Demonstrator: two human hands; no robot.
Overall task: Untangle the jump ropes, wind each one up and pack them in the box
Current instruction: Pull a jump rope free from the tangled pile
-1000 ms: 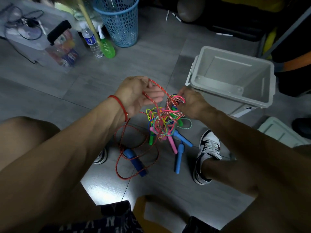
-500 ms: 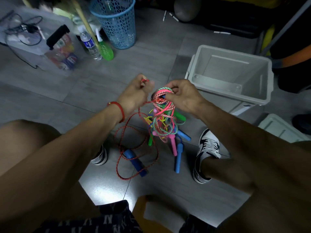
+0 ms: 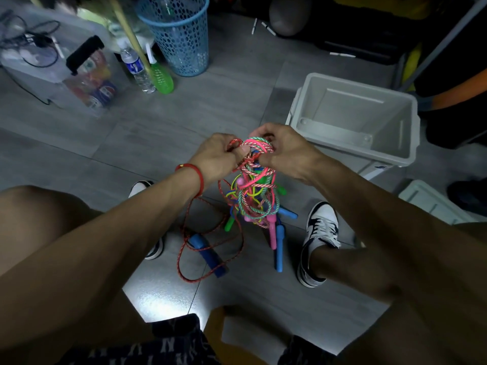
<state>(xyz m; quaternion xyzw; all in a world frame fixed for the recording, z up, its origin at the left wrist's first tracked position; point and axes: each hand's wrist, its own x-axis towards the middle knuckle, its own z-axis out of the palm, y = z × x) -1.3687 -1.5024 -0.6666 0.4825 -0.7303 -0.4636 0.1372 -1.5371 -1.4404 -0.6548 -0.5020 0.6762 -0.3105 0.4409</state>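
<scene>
A knot of tangled jump ropes (image 3: 253,196) in pink, green, yellow and red hangs between my hands above the floor. My left hand (image 3: 217,160) pinches the red rope (image 3: 208,248), which loops down to a blue handle (image 3: 208,255) lying on the tiles. My right hand (image 3: 284,151) grips the top of the tangle where pink and green strands bunch. Pink, green and blue handles (image 3: 278,243) dangle beneath. The open grey box (image 3: 353,122) stands empty at my right, just beyond my right hand.
My two sneakers (image 3: 320,241) flank the ropes on the grey tile floor. A blue mesh basket (image 3: 179,35), a water bottle (image 3: 137,69) and a green bottle (image 3: 162,79) stand at the back left. The box's lid (image 3: 434,201) lies at far right.
My hands have come together at the top of the tangle. The right hand lifted the bundle higher, and the left hand moved in from holding the red rope apart.
</scene>
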